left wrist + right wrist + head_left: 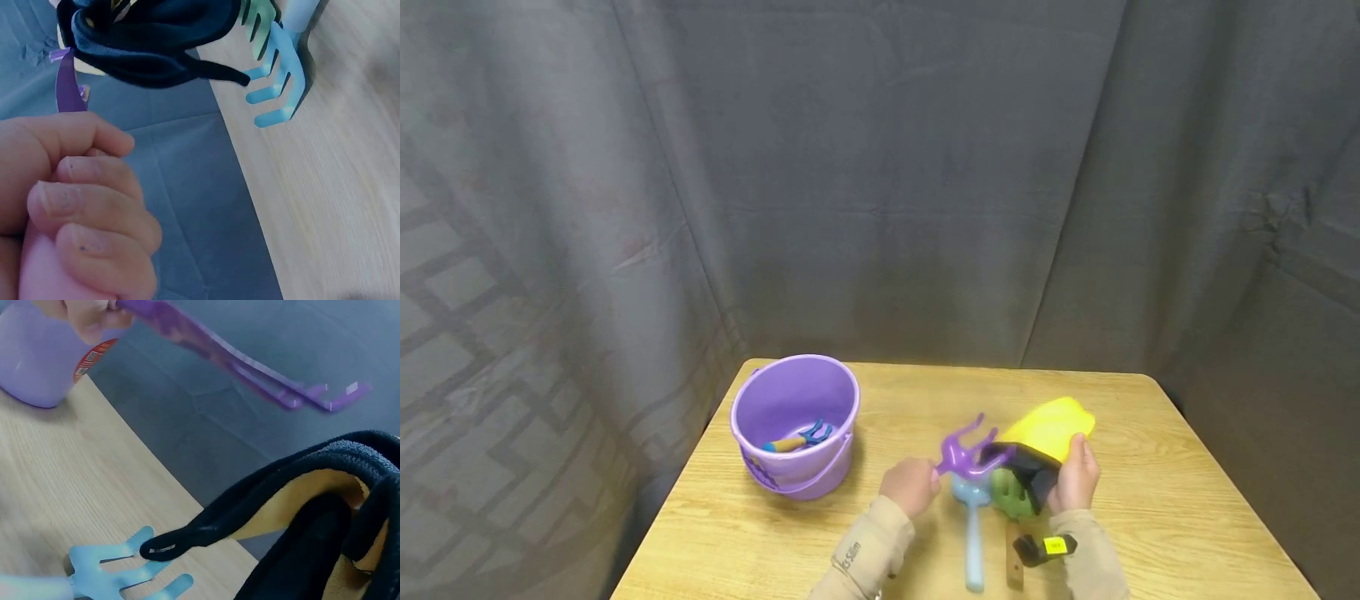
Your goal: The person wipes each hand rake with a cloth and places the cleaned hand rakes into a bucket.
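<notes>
My left hand [912, 485] grips the handle of a purple toy hand rake [961, 458], its tines up and pointing right. In the left wrist view the fingers curl round a pinkish handle. My right hand [1077, 477] holds a soft yellow-and-black cloth item [1051, 427] by its side; its exact kind is unclear. The right wrist view shows its black edge, yellow inside and a tab with a slit, but not the hand. Beneath the cloth item lie a light-blue hand rake [973, 533] and a green hand rake [1011, 493] with a wooden handle, partly covered.
A purple bucket [835, 479] stands at the table's left, its handle hanging down in front. Inside lies a small blue rake [790, 442] with a yellowish handle. Grey curtains [880, 183] hang behind the wooden table [1165, 467]. A black device [1030, 550] with a yellow label sits at my right wrist.
</notes>
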{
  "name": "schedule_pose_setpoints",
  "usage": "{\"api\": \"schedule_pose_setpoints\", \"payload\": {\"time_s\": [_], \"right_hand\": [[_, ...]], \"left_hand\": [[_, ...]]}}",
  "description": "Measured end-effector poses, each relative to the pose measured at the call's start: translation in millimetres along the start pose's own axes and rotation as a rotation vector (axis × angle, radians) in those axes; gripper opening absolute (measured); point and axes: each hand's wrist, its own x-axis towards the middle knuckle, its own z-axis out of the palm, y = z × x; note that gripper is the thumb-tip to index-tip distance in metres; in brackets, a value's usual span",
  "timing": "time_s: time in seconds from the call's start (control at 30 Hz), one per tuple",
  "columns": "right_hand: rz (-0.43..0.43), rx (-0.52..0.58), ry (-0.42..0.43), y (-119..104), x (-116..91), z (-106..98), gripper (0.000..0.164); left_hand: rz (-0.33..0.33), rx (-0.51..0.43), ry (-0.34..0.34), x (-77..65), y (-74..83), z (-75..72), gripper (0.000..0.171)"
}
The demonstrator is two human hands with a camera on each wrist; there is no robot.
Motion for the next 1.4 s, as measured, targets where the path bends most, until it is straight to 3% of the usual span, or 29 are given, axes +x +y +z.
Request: {"api": "schedule_pose_setpoints", "payload": {"time_s": [0.07,0.17,0.3,0.47,0.57,0.7,0.87,0.93,1.17,1.4], "right_hand": [[0.010,-0.020,0.006,-1,0,-1,0.025],[0.098,-0.044,-0.018,-3,-1,-1,0.022],[0.192,-0.091,-0.122,-1,-4,0,0.023],[0.199,-0.155,-0.294,8,-9,3,0.028],[0.173,-0.214,-0.348,15,-10,6,0.027],[0.142,-0.363,-0.342,27,-13,11,0.022],[0.121,-0.566,-0.351,39,-18,15,0.041],[0.123,-0.594,-0.370,43,-20,17,0.047],[0.111,-0.655,-0.403,50,-26,19,0.046],[0.118,-0.624,-0.405,53,-31,23,0.040]], "left_hand": [[0.008,-0.015,0.031,1.1,0.3,-2.0,0.013],[0.019,-0.048,0.060,3.4,1.6,-6.1,0.015],[0.039,-0.079,0.064,5.1,4.9,-11.9,0.016],[0.054,-0.081,0.074,5.1,8.7,-16.4,0.013],[0.043,-0.081,0.075,5.3,10.6,-18.5,0.014],[0.031,-0.088,0.083,6.4,13.0,-21.4,0.018],[0.042,-0.065,0.115,6.7,15.5,-23.4,0.023],[0.043,-0.061,0.121,6.7,15.7,-23.0,0.023],[0.023,-0.055,0.131,8.2,16.4,-20.6,0.022],[0.032,-0.043,0.116,7.2,16.1,-20.1,0.023]]}}
